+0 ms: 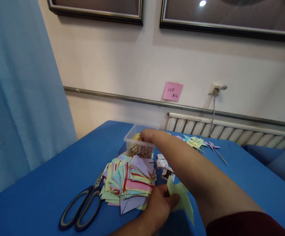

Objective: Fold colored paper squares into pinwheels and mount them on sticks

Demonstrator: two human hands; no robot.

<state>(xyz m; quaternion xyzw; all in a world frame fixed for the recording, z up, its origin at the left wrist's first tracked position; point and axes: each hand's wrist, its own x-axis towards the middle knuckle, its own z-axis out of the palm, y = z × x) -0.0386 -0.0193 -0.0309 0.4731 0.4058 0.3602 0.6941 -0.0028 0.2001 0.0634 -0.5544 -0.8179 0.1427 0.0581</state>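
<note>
My left hand (160,204) pinches a pale green paper pinwheel (181,196) between thumb and fingers, low in the view. Stretched across to the far side, my right hand (149,135) dips into a clear plastic box (127,140) with many thin gold-coloured pieces (140,149) in it. Its fingertips are hidden, so its grip does not show. In front of the box lies a pile of cut paper squares (129,177) in purple, yellow, green, pink and red. Small white boxes (161,163) sit beside the pile; an open one (168,173) contains dark small pieces.
Large scissors (83,209) with dark handles lie left of the paper pile. Several paper pinwheels on sticks (196,142) rest at the back right of the blue-covered table (59,183). Beyond are a radiator (194,126), a wall rail and a blue curtain (22,98).
</note>
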